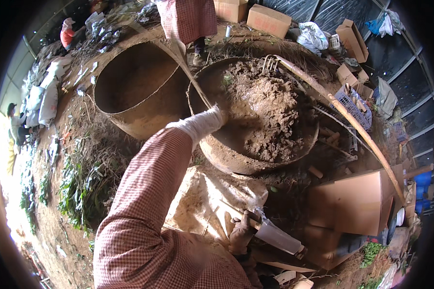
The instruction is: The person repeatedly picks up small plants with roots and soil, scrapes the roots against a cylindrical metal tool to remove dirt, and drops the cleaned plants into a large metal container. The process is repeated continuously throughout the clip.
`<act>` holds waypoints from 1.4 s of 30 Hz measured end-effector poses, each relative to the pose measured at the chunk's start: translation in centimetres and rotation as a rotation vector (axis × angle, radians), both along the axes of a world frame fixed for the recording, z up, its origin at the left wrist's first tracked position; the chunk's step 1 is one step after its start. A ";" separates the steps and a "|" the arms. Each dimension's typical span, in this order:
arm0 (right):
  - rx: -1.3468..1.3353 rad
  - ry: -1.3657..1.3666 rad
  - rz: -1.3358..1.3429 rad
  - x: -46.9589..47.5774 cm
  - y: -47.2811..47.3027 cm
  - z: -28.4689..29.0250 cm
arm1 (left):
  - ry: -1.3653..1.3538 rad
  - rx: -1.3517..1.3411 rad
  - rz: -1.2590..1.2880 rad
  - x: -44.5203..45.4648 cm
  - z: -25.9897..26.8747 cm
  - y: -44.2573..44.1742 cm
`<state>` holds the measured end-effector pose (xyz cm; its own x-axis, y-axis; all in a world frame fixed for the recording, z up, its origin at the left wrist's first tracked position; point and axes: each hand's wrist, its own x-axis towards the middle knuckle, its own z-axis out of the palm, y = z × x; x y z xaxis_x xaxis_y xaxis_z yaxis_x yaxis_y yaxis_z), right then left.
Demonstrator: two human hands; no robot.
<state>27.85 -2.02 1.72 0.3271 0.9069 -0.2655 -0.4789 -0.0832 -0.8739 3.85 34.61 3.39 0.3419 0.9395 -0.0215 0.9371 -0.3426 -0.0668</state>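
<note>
My left arm, in a checked sleeve with a white wrapping point(202, 124) at the wrist, reaches over the rim of a round tub point(224, 159). The tub holds wet, clumpy brown mud point(271, 104). Beyond the wrapping, my left hand point(229, 117) is brown and blurred against the mud; its fingers cannot be made out. A long wooden pole point(197, 85) slants down to the wrapped wrist from the far side. Low in the view, my right hand point(241, 231), in a dark glove, grips a wooden stick whose lower part is wrapped in clear plastic point(278, 238). A stained pale sack point(209, 191) lies between the hands.
A second round tub point(137, 108) stands left of the first. A long-handled fork point(332, 97) rests its tines on the mud. Cardboard boxes point(358, 202) and a purple crate point(354, 108) are at the right, leafy plants point(79, 188) left. A person in a checked garment point(190, 21) stands beyond the tubs.
</note>
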 end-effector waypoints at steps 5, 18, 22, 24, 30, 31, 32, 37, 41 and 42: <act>0.086 -0.153 0.020 0.0 -0.1 0.3 | -0.045 -0.215 0.075 -4.0 2.5 -3.7; 0.136 -0.357 0.361 1.1 2.1 5.6 | -1.559 -0.490 0.408 -3.8 -1.6 -12.6; 0.186 -0.168 0.256 0.8 6.4 6.7 | -1.758 -0.683 0.433 -3.1 -4.9 -13.5; 0.155 -0.330 0.441 0.2 8.8 7.5 | -1.875 -0.816 0.482 -3.1 -5.9 -13.6; 0.295 -0.180 0.822 -4.7 15.8 7.4 | -1.898 -0.911 0.123 -3.6 -6.0 -14.1; 0.331 -0.140 0.845 -5.8 16.7 6.6 | -1.903 -0.854 0.082 -3.6 -6.0 -14.3; 0.255 -0.066 0.871 -6.4 17.6 5.7 | -1.843 -0.997 0.050 -3.8 -6.0 -14.2; -0.089 0.013 0.777 -8.0 18.9 0.0 | -1.983 -0.834 -0.002 -4.0 -8.8 -13.5; -0.009 -0.745 0.866 -6.0 19.4 -0.3 | -1.952 -0.826 0.073 -3.4 -12.5 -12.1; -0.085 -0.473 0.791 -5.6 19.5 0.2 | -1.835 -0.786 0.280 -3.5 -13.1 -11.5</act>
